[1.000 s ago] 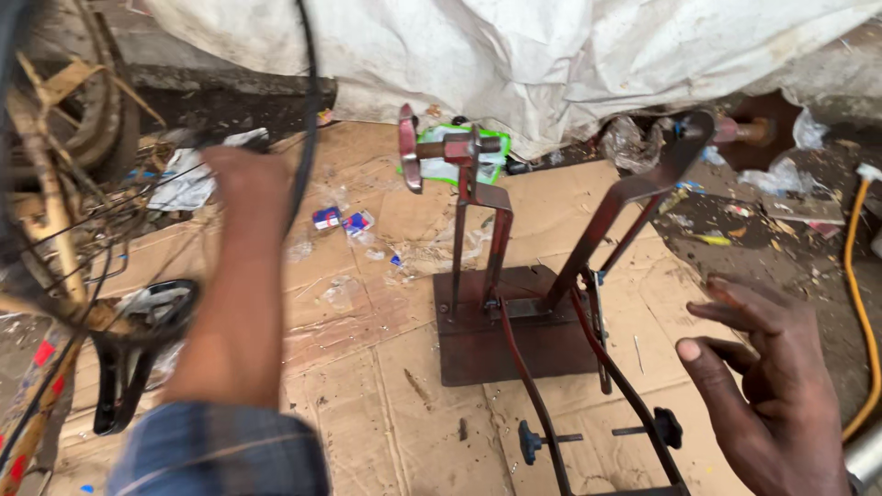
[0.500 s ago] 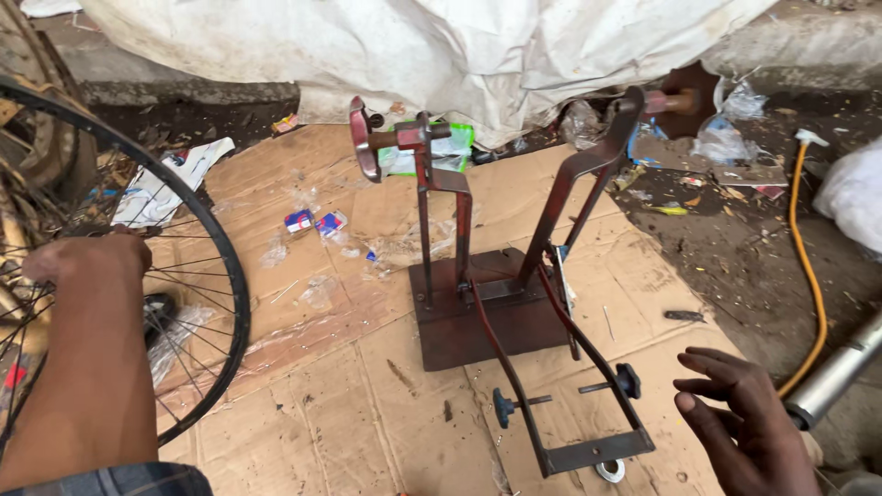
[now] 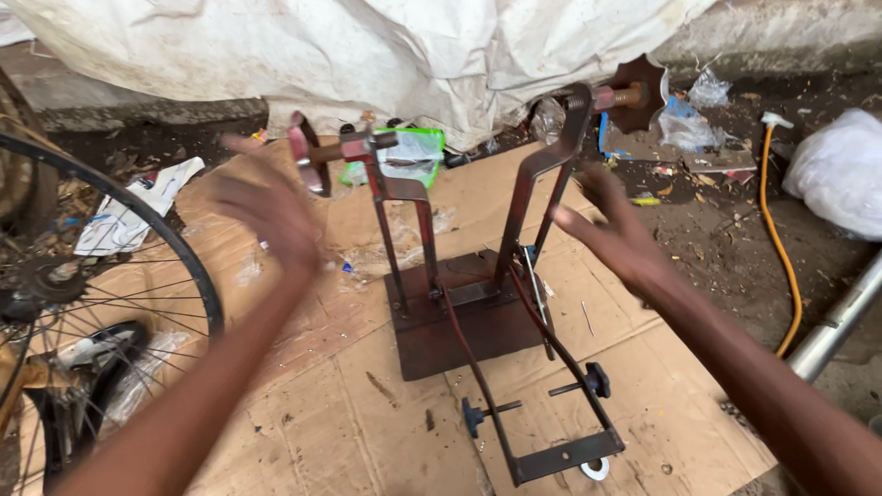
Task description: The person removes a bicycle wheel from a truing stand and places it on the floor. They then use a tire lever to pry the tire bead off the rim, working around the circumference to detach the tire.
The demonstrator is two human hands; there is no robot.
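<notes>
Reaching out over the cardboard sheet (image 3: 303,432), both bare arms stretch forward from the bottom corners, hands raised either side of a rust-red metal stand (image 3: 459,303).

Left hand (image 3: 266,207): blurred, palm turned inward, fingers spread and loose, nothing in it. It hangs in the air just left of the stand's left upright, near the flat knob (image 3: 299,152) at that upright's top. No contact that I can make out.

Right hand (image 3: 611,230): also empty, fingers splayed and slightly curled, palm facing left. It sits just right of the stand's bent right upright, below the scalloped knob (image 3: 640,92) on the threaded rod at the top. Apart from the metal, as far as I can tell.

The stand itself rests upright on a dark square base plate in the middle of the cardboard. Two arms rise from the plate; a long thin frame with two small black knobs runs from the plate toward the near edge.

Around it: a bicycle wheel (image 3: 101,303) with spokes and sprocket at far left, partly off the cardboard. A white tarp (image 3: 367,55) drapes behind. A green-and-white packet (image 3: 409,156) lies behind the left upright. A yellow hose (image 3: 781,248) curves over the dirt at right, next to a silver tube (image 3: 841,317).
</notes>
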